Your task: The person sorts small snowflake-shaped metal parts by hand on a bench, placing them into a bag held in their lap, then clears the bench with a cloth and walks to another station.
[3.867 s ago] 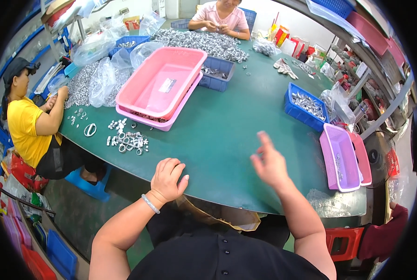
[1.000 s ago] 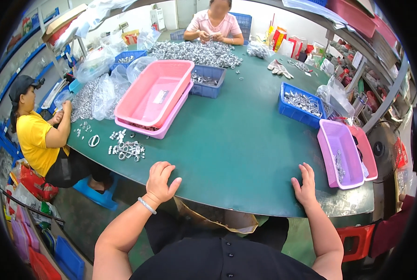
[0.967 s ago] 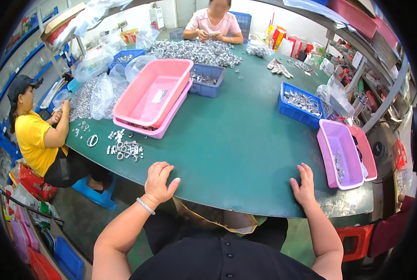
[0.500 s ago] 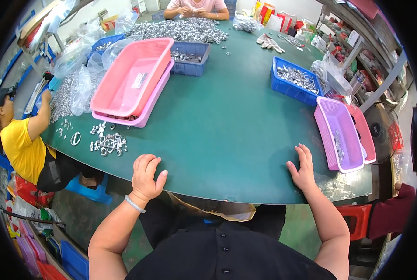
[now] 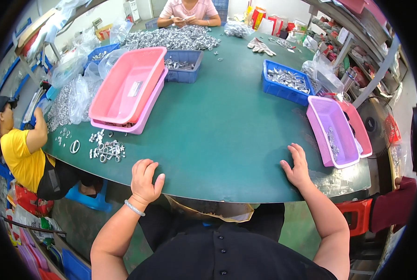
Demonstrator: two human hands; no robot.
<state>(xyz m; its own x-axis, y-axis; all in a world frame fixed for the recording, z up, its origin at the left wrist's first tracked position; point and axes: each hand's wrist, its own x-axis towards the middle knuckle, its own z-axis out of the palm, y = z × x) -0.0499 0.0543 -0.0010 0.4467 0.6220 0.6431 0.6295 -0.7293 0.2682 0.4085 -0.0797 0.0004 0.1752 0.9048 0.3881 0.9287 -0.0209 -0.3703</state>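
Observation:
My left hand (image 5: 145, 181) lies at the near edge of the green table (image 5: 218, 135), fingers stretched out, thumb apart, nothing in it. A light bangle (image 5: 135, 208) circles that wrist. Just beyond it is a small spread of silver metal rings and little pieces (image 5: 108, 150). On the right, my right hand (image 5: 297, 166) rests on the tabletop, also open and holding nothing. Nearest to it is a purple plastic basket (image 5: 315, 135) with some small metal pieces inside, overlapping a pink basket (image 5: 363, 133).
Stacked pink baskets (image 5: 149, 74) stand at left, beside a blue bin (image 5: 183, 74). Another blue bin (image 5: 288, 91) of metal parts sits at right. A heap of metal parts (image 5: 176, 38) covers the far end, near a person in pink. Someone in a yellow shirt (image 5: 22, 156) works at left.
The view has tilted and shifted slightly, so the far person shows more. Both my hands stay by the table edge, open and empty. The person in yellow has moved an arm a little.

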